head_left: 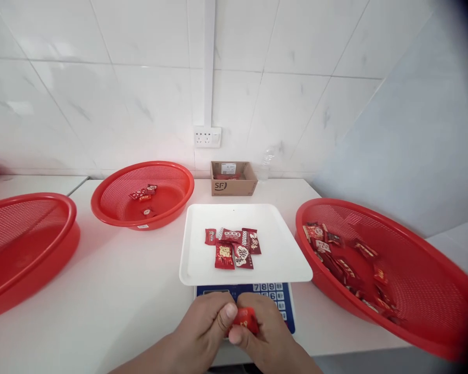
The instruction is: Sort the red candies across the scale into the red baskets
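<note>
My left hand [206,324] and my right hand [267,327] meet in front of the scale [287,301], fingers curled in. Between them they grip a small red snack packet [247,319], mostly covered by the thumbs and fingers. Just beyond, a white tray [203,218] rests on the scale. Several red and dark red snack packets lie on it, among them a red one with gold print [224,254] and a dark red one at the right [254,242]. My hands block part of the scale's blue keypad and display.
A red basket [374,213] with many wrapped snacks stands at the right. Another red basket [97,208] with a few packets is at the back left, and a third basket [27,285] at the far left. A cardboard box [239,188] and clear bottle [265,165] stand by the wall.
</note>
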A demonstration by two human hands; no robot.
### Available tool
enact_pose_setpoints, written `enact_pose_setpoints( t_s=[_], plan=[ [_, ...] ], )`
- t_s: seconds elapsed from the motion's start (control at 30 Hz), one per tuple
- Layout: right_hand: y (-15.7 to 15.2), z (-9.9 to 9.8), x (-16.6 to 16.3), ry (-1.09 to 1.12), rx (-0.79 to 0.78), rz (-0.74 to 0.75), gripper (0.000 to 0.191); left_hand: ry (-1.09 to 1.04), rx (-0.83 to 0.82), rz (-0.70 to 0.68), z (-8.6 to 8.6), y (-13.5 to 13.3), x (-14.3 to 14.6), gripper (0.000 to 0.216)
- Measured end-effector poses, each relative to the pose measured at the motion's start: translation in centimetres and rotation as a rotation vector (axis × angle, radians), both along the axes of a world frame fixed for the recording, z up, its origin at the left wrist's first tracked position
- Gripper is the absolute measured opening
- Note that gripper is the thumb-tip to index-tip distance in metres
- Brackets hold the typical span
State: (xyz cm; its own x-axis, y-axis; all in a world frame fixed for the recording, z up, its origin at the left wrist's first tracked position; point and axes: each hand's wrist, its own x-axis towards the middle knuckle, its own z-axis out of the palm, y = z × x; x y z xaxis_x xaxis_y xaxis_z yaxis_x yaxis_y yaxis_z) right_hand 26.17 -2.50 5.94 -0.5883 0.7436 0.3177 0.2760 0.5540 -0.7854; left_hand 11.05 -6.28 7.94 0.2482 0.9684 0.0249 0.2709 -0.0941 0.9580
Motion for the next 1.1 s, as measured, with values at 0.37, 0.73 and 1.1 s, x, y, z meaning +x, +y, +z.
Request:
enact_pose_setpoints(
  t_s=[0.37, 0.73, 1.1],
  plan=[
    [3.7, 0.8, 1.9, -0.147, 0.169, -0.356, 0.046, 0.383, 0.276, 0.356, 1.0, 0.7, -6.2, 0.035],
    [7.8, -0.4, 4.4, -0.295, 0.136, -0.540, 0.046, 1.199, 0.048, 0.779, 0.3, 6.4, -24.1, 0.056],
    [7.2, -1.0, 7.0, -0.234, 0.237, -0.520, 0.037, 1.160, -0.149, 0.932, 2.1, 5.7, -31.3, 0.072]
  ],
)
